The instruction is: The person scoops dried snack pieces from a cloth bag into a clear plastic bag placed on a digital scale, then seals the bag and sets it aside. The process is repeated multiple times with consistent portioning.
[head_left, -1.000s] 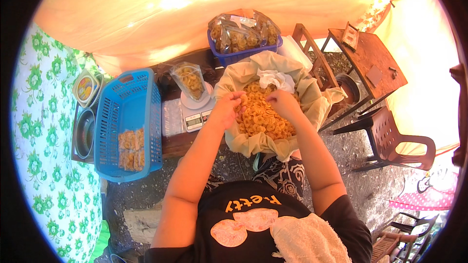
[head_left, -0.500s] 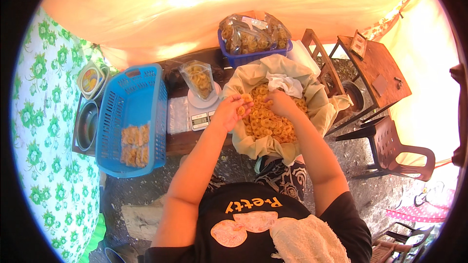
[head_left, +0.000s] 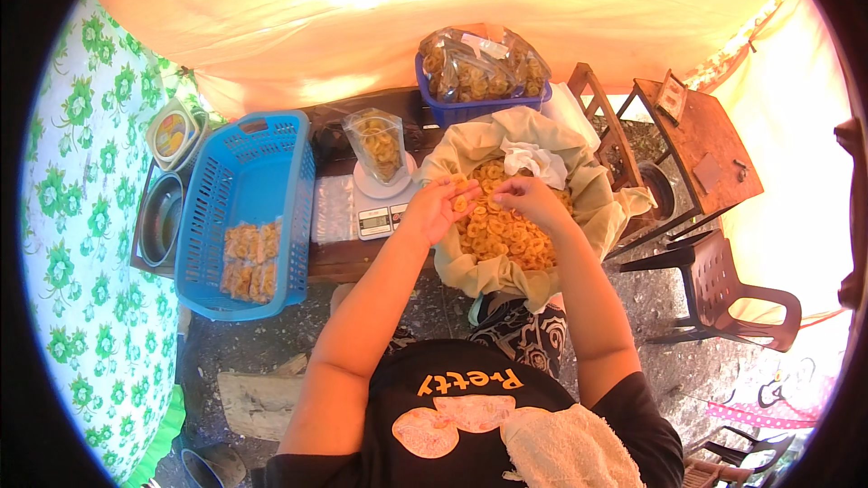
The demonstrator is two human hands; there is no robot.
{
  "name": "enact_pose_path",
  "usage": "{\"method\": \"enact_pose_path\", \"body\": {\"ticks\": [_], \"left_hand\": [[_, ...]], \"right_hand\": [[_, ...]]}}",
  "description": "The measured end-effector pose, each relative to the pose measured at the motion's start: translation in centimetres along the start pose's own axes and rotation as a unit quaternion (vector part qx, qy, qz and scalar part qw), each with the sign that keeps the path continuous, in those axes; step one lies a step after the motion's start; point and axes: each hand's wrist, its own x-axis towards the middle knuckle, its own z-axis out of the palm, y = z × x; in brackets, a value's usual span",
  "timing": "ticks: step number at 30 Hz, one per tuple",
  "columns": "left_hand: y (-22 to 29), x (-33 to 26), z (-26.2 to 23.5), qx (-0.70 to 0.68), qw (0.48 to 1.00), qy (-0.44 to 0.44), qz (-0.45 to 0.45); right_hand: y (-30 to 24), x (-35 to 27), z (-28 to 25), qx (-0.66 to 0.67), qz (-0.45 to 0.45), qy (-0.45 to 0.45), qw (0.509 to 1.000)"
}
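Note:
My left hand [head_left: 442, 207] is cupped, palm up, around a few orange ring-shaped chips [head_left: 460, 204]. Close beside it, my right hand [head_left: 532, 201] has its fingers pinched together; what they hold, if anything, is hidden. Both hands hover over a cloth-lined container [head_left: 440, 258] heaped with the same chips [head_left: 506, 235]. A crumpled white cloth or plastic [head_left: 536, 163] lies on the heap's far side. Left of the container, a clear pouch partly filled with chips [head_left: 376, 143] stands upright on a white kitchen scale [head_left: 366, 188].
Flat clear bags [head_left: 333, 210] lie left of the scale. Further left, a blue plastic basket [head_left: 242, 140] holds several filled packets [head_left: 251, 262]. Behind the container stands a dark blue bin [head_left: 484, 110] of filled pouches. A wooden table [head_left: 714, 140] and brown chair [head_left: 723, 285] are at right.
My right hand has lifted from the chip heap and come closer to my left hand. The left hand has turned its palm up more. The whole view has shifted slightly.

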Motion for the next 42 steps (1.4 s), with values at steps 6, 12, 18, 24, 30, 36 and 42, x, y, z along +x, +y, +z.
{"method": "enact_pose_path", "body": {"ticks": [6,12,18,24,30,36,42], "left_hand": [[-0.9,0.5,0.6,0.073,0.997,0.003,0.002],[0.5,-0.9,1.4,0.017,0.998,0.047,0.047],[5.2,-2.9,1.8,0.266,0.913,0.120,0.286],[14.5,-3.6,0.0,0.525,0.692,0.168,0.466],[18.7,-1.9,-0.1,0.689,0.569,0.189,0.407],[18.2,-1.3,-1.4,0.767,0.463,0.157,0.417],[19.1,-1.2,-3.8,0.663,0.563,0.238,0.432]], "right_hand": [[-1.7,-0.8,3.8,-0.031,-0.138,0.008,0.990],[-1.5,-0.6,2.9,-0.024,-0.080,0.031,0.996],[1.1,1.7,2.6,-0.126,-0.063,-0.021,0.990],[2.0,3.4,3.3,-0.299,0.021,-0.061,0.952],[1.3,2.8,2.9,-0.261,0.053,-0.069,0.961],[-3.5,2.9,2.2,-0.218,-0.124,0.021,0.968],[-14.4,7.9,6.6,-0.177,-0.319,0.067,0.929]]}}
